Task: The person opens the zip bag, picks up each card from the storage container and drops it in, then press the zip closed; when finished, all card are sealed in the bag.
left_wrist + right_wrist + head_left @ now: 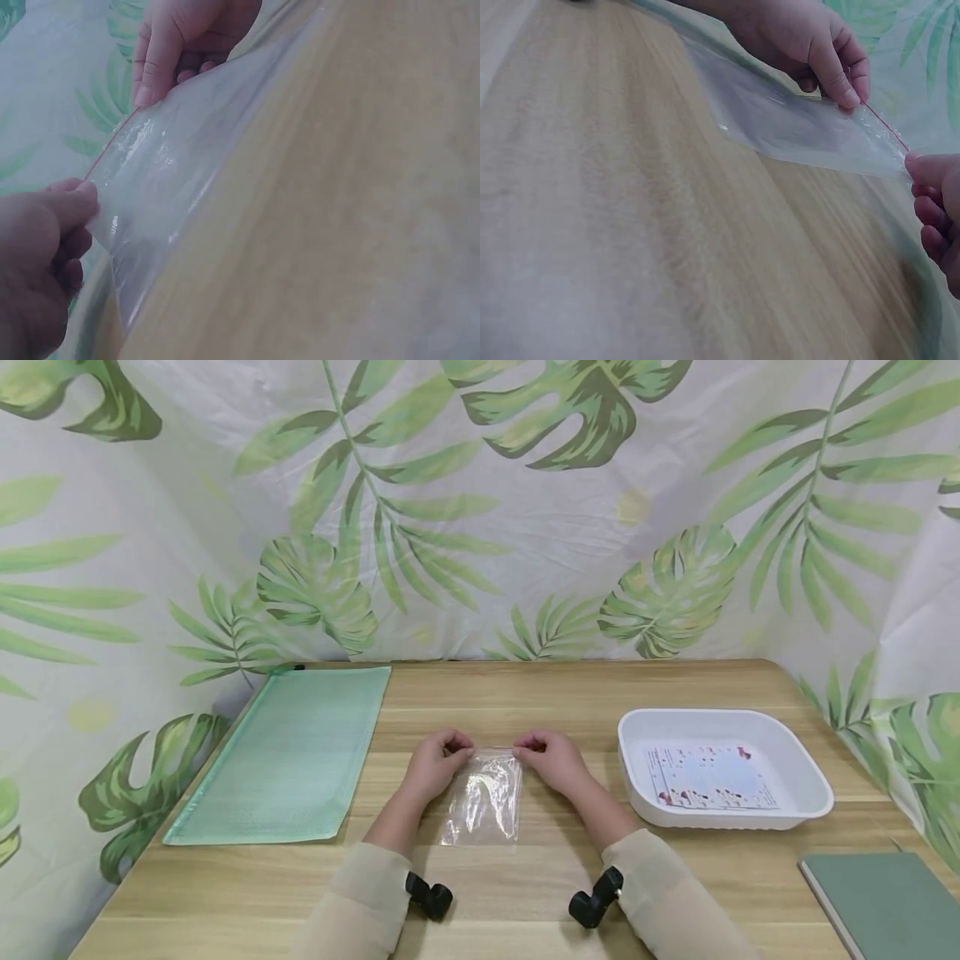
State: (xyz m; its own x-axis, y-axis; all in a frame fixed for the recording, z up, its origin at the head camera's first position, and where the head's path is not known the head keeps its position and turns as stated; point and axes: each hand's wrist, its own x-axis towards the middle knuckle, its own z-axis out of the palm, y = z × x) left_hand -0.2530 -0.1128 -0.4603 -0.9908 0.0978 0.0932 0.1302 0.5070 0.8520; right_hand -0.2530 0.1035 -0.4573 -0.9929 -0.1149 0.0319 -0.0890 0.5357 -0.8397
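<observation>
A small clear zip bag (483, 802) with a thin red line along its top edge is stretched between both hands. My left hand (437, 766) pinches its top left corner between thumb and fingers. At the top right corner my right hand (553, 762) pinches it the same way. In the left wrist view the bag (172, 157) slopes down from the pinched edge toward the wooden table. The right wrist view shows the bag (787, 127) flat and see-through, with the red strip running taut from one thumb to the other.
A green mesh zip pouch (300, 752) lies at the left of the wooden table (510, 893). To the right stands a white plastic tray (802, 793) with a printed card (720, 777) inside. A grey-green notebook (885, 902) lies at the front right. A leaf-patterned curtain hangs behind.
</observation>
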